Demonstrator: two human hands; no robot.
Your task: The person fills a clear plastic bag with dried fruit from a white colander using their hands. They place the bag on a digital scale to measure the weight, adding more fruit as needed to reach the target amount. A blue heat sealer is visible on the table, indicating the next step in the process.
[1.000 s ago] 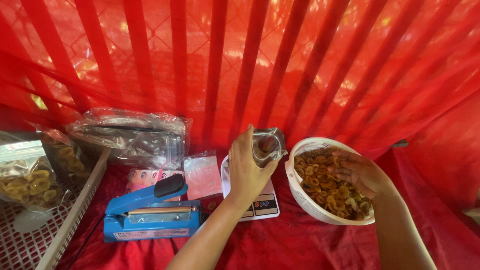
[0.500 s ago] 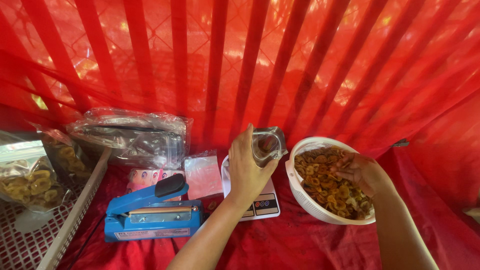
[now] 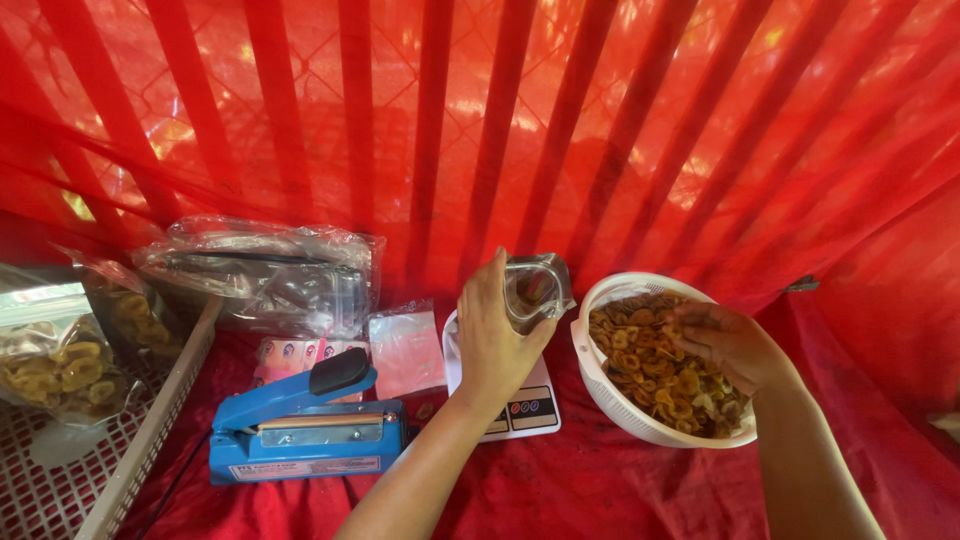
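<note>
Pouch [image 3: 535, 288] is held upright on the scale [image 3: 520, 405] by the left hand [image 3: 492, 340], just left of the bowl [image 3: 600, 385]; chips [image 3: 650, 360] are pinched by the right hand [image 3: 725, 340].

L hand [image 3: 495, 335] raised, fingers curled in grip, palm away. R hand [image 3: 728, 342] palm down, fingers bunched.

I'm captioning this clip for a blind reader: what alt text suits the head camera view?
The left hand holds a small clear plastic pouch open over a white digital scale, while the right hand reaches into a white plastic colander of dried fruit chips. A blue impulse heat sealer sits left on red cloth.
</note>
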